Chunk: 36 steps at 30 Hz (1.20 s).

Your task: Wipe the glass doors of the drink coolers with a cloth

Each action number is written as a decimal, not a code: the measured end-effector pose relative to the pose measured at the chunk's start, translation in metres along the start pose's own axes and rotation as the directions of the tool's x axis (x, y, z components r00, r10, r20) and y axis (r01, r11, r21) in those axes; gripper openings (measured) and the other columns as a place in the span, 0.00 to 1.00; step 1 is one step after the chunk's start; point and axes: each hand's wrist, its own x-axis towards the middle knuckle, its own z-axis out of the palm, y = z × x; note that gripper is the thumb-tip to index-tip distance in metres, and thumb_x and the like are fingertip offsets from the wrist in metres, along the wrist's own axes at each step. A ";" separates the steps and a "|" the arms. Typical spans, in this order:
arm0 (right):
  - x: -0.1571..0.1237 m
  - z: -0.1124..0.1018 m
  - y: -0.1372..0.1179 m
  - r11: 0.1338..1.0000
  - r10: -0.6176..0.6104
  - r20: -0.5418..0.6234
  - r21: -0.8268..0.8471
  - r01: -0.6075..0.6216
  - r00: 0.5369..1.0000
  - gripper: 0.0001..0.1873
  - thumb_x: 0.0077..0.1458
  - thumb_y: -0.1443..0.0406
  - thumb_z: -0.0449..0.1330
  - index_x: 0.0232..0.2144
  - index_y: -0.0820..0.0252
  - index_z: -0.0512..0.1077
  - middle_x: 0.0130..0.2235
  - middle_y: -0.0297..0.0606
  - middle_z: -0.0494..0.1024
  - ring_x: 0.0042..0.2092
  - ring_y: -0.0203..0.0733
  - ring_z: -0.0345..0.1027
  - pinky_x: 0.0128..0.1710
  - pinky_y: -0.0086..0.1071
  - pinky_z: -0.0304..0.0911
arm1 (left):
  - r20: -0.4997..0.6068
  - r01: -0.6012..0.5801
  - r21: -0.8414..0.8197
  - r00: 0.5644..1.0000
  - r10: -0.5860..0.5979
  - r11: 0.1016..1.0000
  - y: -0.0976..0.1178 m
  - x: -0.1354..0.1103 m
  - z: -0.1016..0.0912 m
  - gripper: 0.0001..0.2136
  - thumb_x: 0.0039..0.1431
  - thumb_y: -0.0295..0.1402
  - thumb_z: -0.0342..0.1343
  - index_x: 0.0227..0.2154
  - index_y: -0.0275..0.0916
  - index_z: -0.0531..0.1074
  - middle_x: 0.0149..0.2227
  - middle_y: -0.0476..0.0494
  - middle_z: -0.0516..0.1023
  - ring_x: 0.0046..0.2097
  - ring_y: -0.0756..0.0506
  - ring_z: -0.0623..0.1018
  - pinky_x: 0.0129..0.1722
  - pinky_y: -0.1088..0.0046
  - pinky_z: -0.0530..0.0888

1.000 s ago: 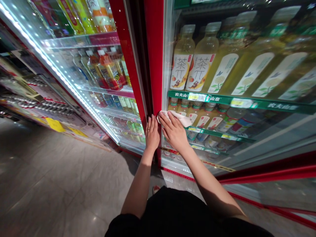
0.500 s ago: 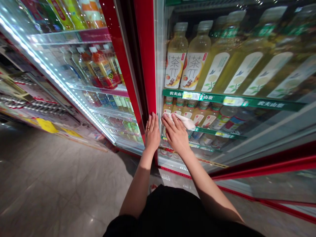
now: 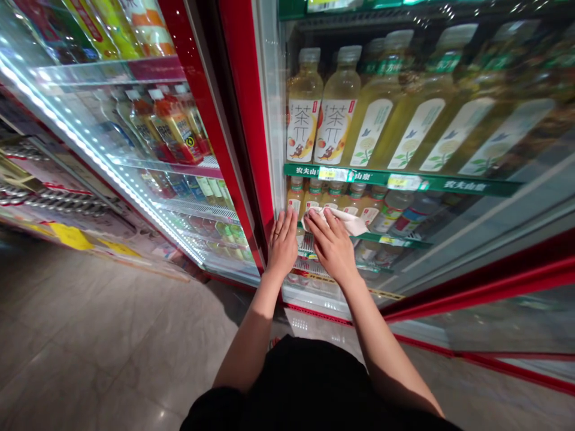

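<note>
Cloth: and here it is, a white cloth [image 3: 357,224] laid against the glass door [image 3: 309,293] of the right-hand cooler, in front of the row of small bottles [image 3: 371,209], just below the upper green shelf edge [image 3: 467,185].
Right hand: the cloth is covered by this one! The right hand [image 3: 333,250] is spread flat over it, fingers extended and pressed down, with no clench shown; whether a fold is pinched beneath cannot be told.
Left hand: nothing is seen to be held here. The left hand [image 3: 283,246] is laid out straight, fingers released and nearly together, a ring [image 3: 277,231] worn on one of them, at the glass's left edge beside the red frame [image 3: 245,102].
Key relation: the cloth is found directly under the right fingers, its long axis run roughly left to right, tipped slightly down at the right end. A loose tail is left showing past the right side of the hand. Clearly the nearer hand is the right; the left is set just beside the cloth's left end, a narrow gap kept between.
Behind the glass: large tea bottles [image 3: 336,114] are lined up upright above both hands.
To the left: a second, brightly lit cooler [image 3: 117,164] is seen, stocked with drinks, the grey floor [image 3: 126,335] stretched out below.
</note>
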 end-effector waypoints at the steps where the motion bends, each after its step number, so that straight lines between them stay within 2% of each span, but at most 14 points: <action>1: -0.002 -0.002 0.001 1.000 0.016 -0.014 -0.005 -0.016 1.000 0.38 0.71 0.70 0.50 0.79 0.49 0.53 0.76 0.36 0.63 0.80 0.51 0.47 0.76 0.56 0.56 | 0.010 0.000 -0.007 1.000 0.000 1.000 0.002 0.000 0.000 0.37 0.76 0.22 0.40 0.80 0.48 0.31 0.80 0.44 0.50 0.80 0.40 0.52 0.79 0.51 0.58; 4: 0.000 -0.008 0.002 0.999 0.050 -0.058 -0.001 -0.050 0.997 0.37 0.71 0.70 0.50 0.79 0.49 0.52 0.77 0.36 0.61 0.81 0.52 0.43 0.77 0.58 0.54 | 0.025 0.001 -0.028 1.000 0.000 1.000 0.006 -0.001 0.002 0.37 0.76 0.23 0.40 0.80 0.49 0.31 0.80 0.45 0.50 0.80 0.40 0.52 0.79 0.52 0.58; 8: 0.010 -0.010 0.001 1.000 0.004 -0.062 0.014 -0.003 0.998 0.37 0.71 0.70 0.50 0.78 0.51 0.54 0.78 0.36 0.60 0.81 0.52 0.41 0.77 0.59 0.53 | 0.000 -0.015 -0.017 1.000 0.015 1.000 0.012 0.002 0.005 0.38 0.75 0.22 0.39 0.80 0.49 0.30 0.81 0.44 0.49 0.80 0.40 0.51 0.79 0.52 0.58; 12: -0.002 -0.009 0.005 1.000 0.007 0.000 0.012 -0.007 1.000 0.38 0.71 0.71 0.51 0.79 0.48 0.53 0.77 0.35 0.62 0.80 0.50 0.47 0.76 0.57 0.57 | -0.006 -0.035 -0.022 0.999 0.035 0.999 0.017 0.005 0.006 0.38 0.76 0.22 0.40 0.80 0.48 0.30 0.81 0.43 0.50 0.80 0.39 0.51 0.79 0.50 0.60; 14: -0.011 -0.012 0.009 1.000 0.030 -0.004 -0.004 -0.030 1.000 0.39 0.71 0.71 0.51 0.79 0.46 0.51 0.77 0.34 0.63 0.80 0.51 0.48 0.76 0.57 0.57 | 0.008 -0.027 -0.021 1.000 0.027 0.999 0.020 0.005 0.007 0.37 0.76 0.23 0.39 0.80 0.48 0.30 0.81 0.42 0.49 0.80 0.39 0.50 0.79 0.50 0.59; 18: -0.013 -0.024 0.017 0.996 0.075 -0.080 -0.044 -0.079 0.994 0.40 0.71 0.70 0.51 0.80 0.45 0.46 0.78 0.34 0.58 0.81 0.53 0.42 0.77 0.60 0.55 | -0.011 -0.033 -0.046 0.999 0.032 0.998 0.027 0.003 0.010 0.38 0.76 0.23 0.39 0.80 0.48 0.27 0.81 0.41 0.48 0.80 0.40 0.47 0.79 0.50 0.58; 20: -0.008 -0.028 0.019 0.996 0.076 -0.078 -0.046 -0.080 0.994 0.41 0.71 0.69 0.51 0.80 0.45 0.45 0.79 0.32 0.56 0.81 0.54 0.40 0.77 0.62 0.52 | -0.015 -0.025 -0.073 1.000 0.024 0.997 0.030 0.003 0.013 0.38 0.76 0.23 0.39 0.79 0.49 0.26 0.81 0.42 0.46 0.80 0.40 0.46 0.79 0.51 0.57; 25: -0.015 -0.025 0.023 0.997 0.051 -0.003 -0.055 -0.051 0.999 0.39 0.71 0.70 0.51 0.79 0.46 0.50 0.78 0.34 0.59 0.81 0.53 0.44 0.77 0.61 0.53 | 0.005 -0.002 -0.128 1.000 0.002 0.992 0.038 0.003 0.018 0.37 0.76 0.23 0.38 0.79 0.49 0.27 0.81 0.43 0.43 0.80 0.40 0.45 0.80 0.51 0.54; 30: -0.032 -0.029 0.030 0.993 0.081 -0.068 -0.075 -0.086 0.994 0.41 0.71 0.70 0.52 0.80 0.44 0.47 0.78 0.33 0.58 0.81 0.53 0.43 0.77 0.60 0.55 | -0.025 -0.037 -0.119 0.999 0.034 0.992 0.042 0.002 0.018 0.39 0.75 0.21 0.39 0.79 0.49 0.27 0.81 0.43 0.45 0.80 0.41 0.44 0.80 0.51 0.56; 33: -0.027 -0.034 0.032 0.991 0.109 -0.083 -0.069 -0.115 0.991 0.41 0.72 0.68 0.51 0.80 0.43 0.44 0.79 0.32 0.54 0.81 0.55 0.38 0.78 0.63 0.52 | -0.019 -0.034 -0.124 0.999 0.032 0.992 0.048 0.004 0.020 0.39 0.75 0.21 0.40 0.80 0.49 0.27 0.81 0.42 0.45 0.80 0.40 0.45 0.80 0.50 0.56; 36: -0.022 -0.034 0.032 0.991 0.105 -0.051 -0.076 -0.108 0.993 0.39 0.72 0.68 0.51 0.80 0.46 0.48 0.79 0.33 0.56 0.81 0.54 0.40 0.78 0.62 0.51 | -0.021 -0.041 -0.129 0.999 0.038 0.991 0.056 0.008 0.024 0.38 0.76 0.23 0.39 0.80 0.48 0.27 0.81 0.41 0.45 0.80 0.40 0.45 0.80 0.50 0.56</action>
